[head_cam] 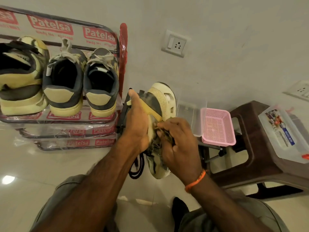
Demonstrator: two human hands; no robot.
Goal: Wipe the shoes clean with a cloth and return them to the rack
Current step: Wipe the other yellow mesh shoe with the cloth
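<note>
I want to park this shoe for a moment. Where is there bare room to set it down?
The floor below the rack and left of the left hand is bare. The rack's top shelf is crowded with three shoes. The stool holds a pink basket and a box.

Pink mesh basket (pixel 218 127) sits right of centre, brown stool (pixel 247 144) beside it carrying a clear lidded box (pixel 284 133); 1 wall socket (pixel 174 43) far behind.

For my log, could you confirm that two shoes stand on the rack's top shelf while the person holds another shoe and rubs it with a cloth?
Not quite: the head view shows three shoes on the rack, not two. The rest holds: the left hand holds another shoe while the right hand rubs it with a cloth.
</note>
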